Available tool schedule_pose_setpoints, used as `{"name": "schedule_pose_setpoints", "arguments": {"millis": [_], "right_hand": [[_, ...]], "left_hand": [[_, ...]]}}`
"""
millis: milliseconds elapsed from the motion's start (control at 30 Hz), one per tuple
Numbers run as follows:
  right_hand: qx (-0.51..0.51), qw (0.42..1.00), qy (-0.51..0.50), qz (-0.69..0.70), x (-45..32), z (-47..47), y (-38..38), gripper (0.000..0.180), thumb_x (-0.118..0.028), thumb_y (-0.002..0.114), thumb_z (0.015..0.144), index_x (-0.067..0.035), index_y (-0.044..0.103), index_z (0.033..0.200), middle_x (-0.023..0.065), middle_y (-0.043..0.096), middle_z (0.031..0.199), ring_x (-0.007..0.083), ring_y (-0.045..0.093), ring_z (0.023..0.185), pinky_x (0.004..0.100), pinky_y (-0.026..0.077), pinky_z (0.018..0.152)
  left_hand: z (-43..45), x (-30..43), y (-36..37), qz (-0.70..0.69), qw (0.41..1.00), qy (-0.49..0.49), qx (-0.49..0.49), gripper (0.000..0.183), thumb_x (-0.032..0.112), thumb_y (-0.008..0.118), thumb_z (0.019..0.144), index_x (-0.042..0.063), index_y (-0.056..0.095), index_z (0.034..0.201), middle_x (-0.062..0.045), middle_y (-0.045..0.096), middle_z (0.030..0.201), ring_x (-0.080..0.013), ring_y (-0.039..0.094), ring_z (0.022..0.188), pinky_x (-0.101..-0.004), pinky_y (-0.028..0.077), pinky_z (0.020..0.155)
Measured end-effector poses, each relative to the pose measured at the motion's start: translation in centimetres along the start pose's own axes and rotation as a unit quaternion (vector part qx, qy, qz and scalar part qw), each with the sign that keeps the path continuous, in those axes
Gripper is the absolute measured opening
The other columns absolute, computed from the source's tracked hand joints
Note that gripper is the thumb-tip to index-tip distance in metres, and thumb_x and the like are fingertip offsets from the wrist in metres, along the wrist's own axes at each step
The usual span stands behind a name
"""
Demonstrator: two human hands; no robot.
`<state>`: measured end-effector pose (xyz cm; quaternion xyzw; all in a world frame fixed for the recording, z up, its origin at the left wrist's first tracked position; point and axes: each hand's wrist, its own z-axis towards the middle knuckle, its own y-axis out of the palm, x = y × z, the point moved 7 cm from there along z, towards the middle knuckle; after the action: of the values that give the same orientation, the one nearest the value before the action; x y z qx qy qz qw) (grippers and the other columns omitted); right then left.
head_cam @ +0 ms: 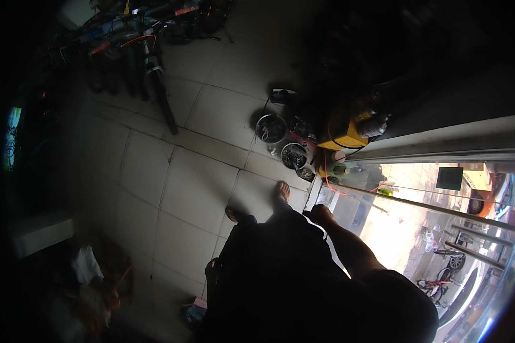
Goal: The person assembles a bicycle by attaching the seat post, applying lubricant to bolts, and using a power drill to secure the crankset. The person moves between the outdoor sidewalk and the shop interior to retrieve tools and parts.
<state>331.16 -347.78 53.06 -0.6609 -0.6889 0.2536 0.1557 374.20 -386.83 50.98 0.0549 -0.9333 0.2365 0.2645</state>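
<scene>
My right hand (320, 212) is held out beside my body, just inside a glass door (405, 201). Its fingers are in shadow, so I cannot make out whether they hold anything. On the other side my left hand (213, 271) hangs by my dark clothing, mostly a silhouette. Beyond my right hand, near my sandaled foot (283, 191), stand a tub of small dark parts (294, 156) and a round container (271, 128) with dark contents. A yellow box (345, 136) sits behind them, with bottles (372, 127) at its side.
Bicycles (154, 68) stand at the upper left on the tiled floor (197, 180). A seated person (94, 291), blurred, is at the lower left, and a small box (197, 309) lies near my left side. Outside the glass are parked bicycles (440, 283) on paving.
</scene>
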Motion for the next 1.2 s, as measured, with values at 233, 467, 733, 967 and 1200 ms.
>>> {"name": "schedule_pose_setpoints", "arguments": {"millis": [233, 467, 733, 967, 1200], "right_hand": [[0.049, 0.995, 0.067, 0.057, -0.5, -3.0, 2.7, 0.044, -0.049, 0.072, 0.091, -0.009, 0.077, 0.106, 0.0169, 0.077, 0.113, 0.0361, 0.073, 0.109, 0.0467, 0.058, 0.091], [0.031, 0.988, 0.095, 0.121, 2.5, -4.9, 5.7, 0.055, -0.059, 0.068, 0.093, -0.007, 0.076, 0.106, 0.0180, 0.076, 0.111, 0.0391, 0.073, 0.106, 0.0487, 0.057, 0.089], [0.021, 0.963, 0.122, 0.240, 4.2, -4.1, 5.4, 0.056, -0.061, 0.064, 0.094, -0.007, 0.077, 0.105, 0.0179, 0.076, 0.110, 0.0405, 0.073, 0.106, 0.0503, 0.056, 0.089], [0.042, 0.970, 0.099, 0.217, 5.8, -0.4, 3.9, 0.050, -0.050, 0.059, 0.095, -0.005, 0.077, 0.100, 0.0187, 0.077, 0.099, 0.0397, 0.075, 0.094, 0.0501, 0.059, 0.084], [-0.106, 0.926, 0.160, 0.325, 9.6, -1.1, 4.6, 0.045, -0.034, 0.049, 0.097, 0.003, 0.074, 0.092, 0.0182, 0.074, 0.076, 0.0309, 0.075, 0.066, 0.0447, 0.060, 0.066]], "left_hand": [[-0.1, 3.1, -4.9, -0.234, 0.960, -0.148, 0.037, 0.058, 0.037, 0.058, 0.103, -0.003, 0.053, 0.144, -0.021, 0.065, 0.134, -0.0350, 0.069, 0.112, -0.0473, 0.055, 0.092], [-0.8, 7.2, -6.4, -0.066, 0.975, -0.213, -0.007, 0.057, 0.036, 0.055, 0.106, -0.003, 0.050, 0.147, -0.021, 0.063, 0.138, -0.0374, 0.069, 0.114, -0.0490, 0.055, 0.093], [-0.4, 13.2, -4.6, -0.096, 0.987, -0.128, -0.002, 0.025, 0.027, 0.058, 0.104, 0.003, 0.053, 0.106, -0.004, 0.045, 0.092, -0.0146, 0.044, 0.072, -0.0347, 0.043, 0.065], [-0.1, 15.2, -2.2, -0.056, 0.993, -0.106, -0.003, 0.038, 0.028, 0.058, 0.105, -0.003, 0.056, 0.127, -0.014, 0.059, 0.111, -0.0194, 0.057, 0.083, -0.0370, 0.052, 0.073], [-1.5, 19.0, -0.2, -0.015, 0.993, -0.114, -0.031, 0.036, 0.028, 0.057, 0.106, 0.001, 0.063, 0.129, -0.012, 0.067, 0.114, -0.0205, 0.064, 0.087, -0.0347, 0.053, 0.074]]}}
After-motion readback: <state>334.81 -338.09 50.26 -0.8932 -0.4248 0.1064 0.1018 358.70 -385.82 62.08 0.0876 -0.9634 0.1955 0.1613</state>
